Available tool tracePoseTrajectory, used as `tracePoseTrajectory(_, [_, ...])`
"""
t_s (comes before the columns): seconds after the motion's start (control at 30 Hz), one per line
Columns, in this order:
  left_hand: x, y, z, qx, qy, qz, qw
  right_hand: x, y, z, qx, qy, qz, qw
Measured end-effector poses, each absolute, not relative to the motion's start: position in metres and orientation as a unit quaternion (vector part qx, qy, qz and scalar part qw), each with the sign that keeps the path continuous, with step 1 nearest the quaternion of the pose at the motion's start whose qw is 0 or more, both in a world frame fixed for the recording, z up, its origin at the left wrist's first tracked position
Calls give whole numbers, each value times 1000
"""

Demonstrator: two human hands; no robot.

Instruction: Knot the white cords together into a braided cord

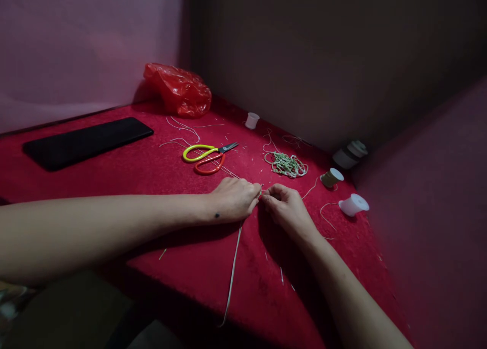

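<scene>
When scanning left to right, first up on the red tabletop (213, 268): a black phone-like slab (88, 143), lying flat. Next over, a crumpled red plastic bag (178, 92) at the back, then scissors (205, 158) with one yellow and one red handle, plus loose threads (186, 129) strewn nearby.

Then the good part: a thin pale cord (235, 263), caught up between both hands and trailing from under the left one toward the front edge. Probably in the middle of a fiddly knotting or threading step, judging by the fingertip work. Seems to call for a firm hold on the left and a small, careful tug on the right, without letting the strand slip.

Pose-wise: left hand (236, 199) clenched around the cord, knuckles up, thumb and index pressed together, with the forearm (152, 216) almost level from the left. Right hand (284, 204) angled up from the lower right, almost touching the left, pinching what looks like the same cord between thumb and index. Can't make out any actual knot, way too tiny.

Further right: a heap of green-and-white cord (287, 165) just behind the right hand, then an olive spool (329, 178) and a white spool (352, 205), both trailing thread.
</scene>
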State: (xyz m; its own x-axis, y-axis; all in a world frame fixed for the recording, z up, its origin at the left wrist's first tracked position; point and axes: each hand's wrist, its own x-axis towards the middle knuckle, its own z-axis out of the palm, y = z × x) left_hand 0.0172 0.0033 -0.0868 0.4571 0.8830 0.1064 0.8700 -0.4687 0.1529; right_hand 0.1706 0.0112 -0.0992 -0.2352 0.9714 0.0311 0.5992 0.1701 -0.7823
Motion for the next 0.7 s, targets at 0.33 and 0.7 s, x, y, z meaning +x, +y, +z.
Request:
tracePoseTrajectory(0.33, [15,9,-90,851,513,98,63,169,15,-98,-577,-744,215,259])
tracePoseTrajectory(0.7, [14,8,-90,847,514,108,82,173,16,-103,-554,-747,243,275])
